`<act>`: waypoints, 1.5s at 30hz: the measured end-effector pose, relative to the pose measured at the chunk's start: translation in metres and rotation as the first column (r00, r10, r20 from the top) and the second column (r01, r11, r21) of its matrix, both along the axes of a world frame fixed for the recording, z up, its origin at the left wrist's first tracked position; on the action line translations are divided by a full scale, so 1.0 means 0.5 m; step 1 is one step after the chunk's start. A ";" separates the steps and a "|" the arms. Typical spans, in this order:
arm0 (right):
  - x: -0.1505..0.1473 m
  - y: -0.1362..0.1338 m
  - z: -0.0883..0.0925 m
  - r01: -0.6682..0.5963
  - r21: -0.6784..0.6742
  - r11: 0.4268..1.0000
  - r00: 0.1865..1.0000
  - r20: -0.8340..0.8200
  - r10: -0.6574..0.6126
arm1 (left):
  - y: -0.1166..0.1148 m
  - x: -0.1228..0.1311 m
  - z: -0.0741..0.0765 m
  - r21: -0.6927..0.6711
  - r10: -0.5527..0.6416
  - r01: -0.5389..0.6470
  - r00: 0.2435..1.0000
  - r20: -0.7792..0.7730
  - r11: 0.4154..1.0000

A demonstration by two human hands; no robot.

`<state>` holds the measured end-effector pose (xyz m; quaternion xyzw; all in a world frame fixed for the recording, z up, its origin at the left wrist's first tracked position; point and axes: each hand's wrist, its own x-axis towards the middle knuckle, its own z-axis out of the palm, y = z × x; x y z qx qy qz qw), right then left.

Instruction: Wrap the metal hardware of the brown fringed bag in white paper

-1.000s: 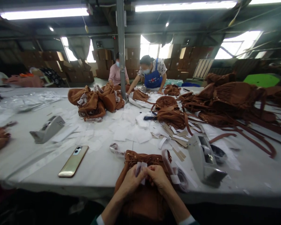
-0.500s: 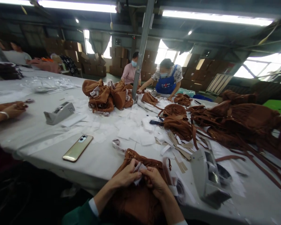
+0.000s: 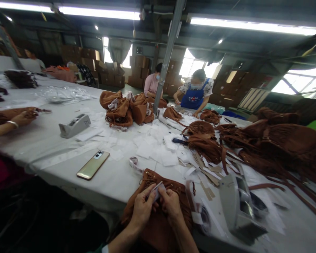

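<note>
A brown fringed handbag point(image 3: 158, 225) rests at the table's front edge, right under my hands. My left hand point(image 3: 143, 203) and my right hand point(image 3: 171, 202) meet over its upper front, both closed on a small piece of white paper point(image 3: 158, 189) pinched between thumbs and fingers. Metal eyelets show along the bag's top edge. Its strap is wrapped in clear-whitish covering, with one wrapped end point(image 3: 133, 162) sticking up at the left and a wrapped coil point(image 3: 200, 214) at the right. My fingers hide the bag's middle.
A tape dispenser point(image 3: 239, 203) stands close on my right, another point(image 3: 75, 125) further left. A phone point(image 3: 93, 165) lies left of the bag. White paper sheets point(image 3: 150, 144), brown bags point(image 3: 205, 140) and loose straps cover the table. Co-workers are across point(image 3: 193, 93) and at left point(image 3: 17, 121).
The view has shifted slightly, moving the scene right. The white paper between my hands now looks folded smaller and flatter. The co-worker in the blue apron has raised one hand.
</note>
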<state>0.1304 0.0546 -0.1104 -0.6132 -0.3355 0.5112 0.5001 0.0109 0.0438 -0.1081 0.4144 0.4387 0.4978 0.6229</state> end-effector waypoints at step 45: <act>0.014 -0.020 -0.019 -0.104 0.149 0.983 0.994 0.043 0.098 | 0.035 -0.036 0.041 -0.213 -0.462 0.472 0.881 0.097 0.855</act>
